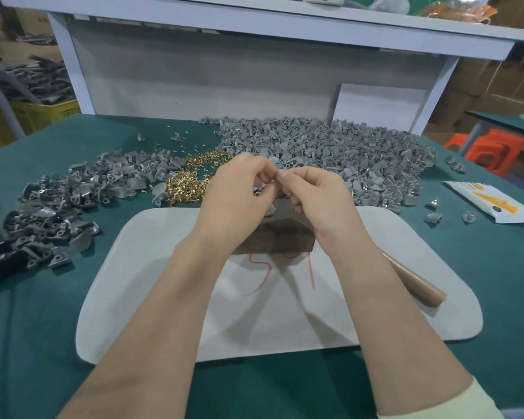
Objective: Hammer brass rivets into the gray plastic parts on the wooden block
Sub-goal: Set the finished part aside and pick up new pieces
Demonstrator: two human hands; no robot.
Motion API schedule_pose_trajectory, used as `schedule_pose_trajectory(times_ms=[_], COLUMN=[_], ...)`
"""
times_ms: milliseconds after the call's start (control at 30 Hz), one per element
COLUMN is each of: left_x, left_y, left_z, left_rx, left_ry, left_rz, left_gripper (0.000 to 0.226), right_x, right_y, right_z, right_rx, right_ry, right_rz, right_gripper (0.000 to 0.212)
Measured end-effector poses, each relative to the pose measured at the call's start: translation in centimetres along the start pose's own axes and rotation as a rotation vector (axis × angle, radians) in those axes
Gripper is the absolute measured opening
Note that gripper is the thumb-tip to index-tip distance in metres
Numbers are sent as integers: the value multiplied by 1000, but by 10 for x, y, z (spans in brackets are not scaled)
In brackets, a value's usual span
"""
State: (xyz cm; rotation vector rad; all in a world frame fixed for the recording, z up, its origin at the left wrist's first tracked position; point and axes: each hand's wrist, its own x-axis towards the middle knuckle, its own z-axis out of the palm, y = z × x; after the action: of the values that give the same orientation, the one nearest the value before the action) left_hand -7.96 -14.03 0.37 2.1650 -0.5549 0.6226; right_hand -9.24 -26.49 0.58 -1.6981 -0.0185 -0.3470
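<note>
My left hand (242, 189) and my right hand (312, 195) meet fingertip to fingertip above the dark wooden block (273, 237). The left fingers pinch a small gray plastic part (275, 165). The right thumb and forefinger pinch something tiny against it; I cannot tell whether it is a rivet. A heap of brass rivets (191, 179) lies just left of my hands. A big pile of gray plastic parts (345, 152) spreads behind and to the right. The wooden hammer handle (415, 282) lies at the right, its head hidden by my right forearm.
The block stands on a pale gray mat (152, 282) on green table cover (481, 267). Darker gray parts (67, 201) are heaped at the left. A white and yellow packet (490, 204) lies at the far right. A white shelf frame (254, 71) walls the back.
</note>
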Motion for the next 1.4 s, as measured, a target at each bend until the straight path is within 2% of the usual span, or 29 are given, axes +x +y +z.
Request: schedule_pose_trajectory(times_ms=[100,267,400,700,800,900,967,1033,1233,1400], left_x=[-1,-1,0,-1,1,0,-1,-2,0,0], left_y=[1,0,-1,-2,-6,-10,-9,-8,-10,-14], left_z=[0,0,0,-1,-4,-9,-9,-8,-5,-4], left_rx=[56,46,12,23,37,86,99,110,148,139], left_ry=[-22,-36,-49,-65,-111,-275,-364,-400,-365,-350], left_rz=[20,27,25,12,-120,-288,-329,-337,-325,-311], left_gripper=[8,15,20,12,5,11,10,14,27,27], right_x=[0,1,3,6,4,2,3,4,5,4], right_y=[-1,-1,2,6,9,15,20,22,22,21], right_z=[-1,-3,-4,-6,-4,-1,-1,-1,0,1], right_rx=[-119,-185,-149,-134,-335,-608,-699,-749,-794,-805], right_ry=[35,39,16,-4,-13,-62,-92,-105,-106,-113], right_rz=[-15,-28,-9,-2,-124,-195,-201,-205,-236,-235], right_gripper=[23,29,26,23,19,16,13,10,6,4])
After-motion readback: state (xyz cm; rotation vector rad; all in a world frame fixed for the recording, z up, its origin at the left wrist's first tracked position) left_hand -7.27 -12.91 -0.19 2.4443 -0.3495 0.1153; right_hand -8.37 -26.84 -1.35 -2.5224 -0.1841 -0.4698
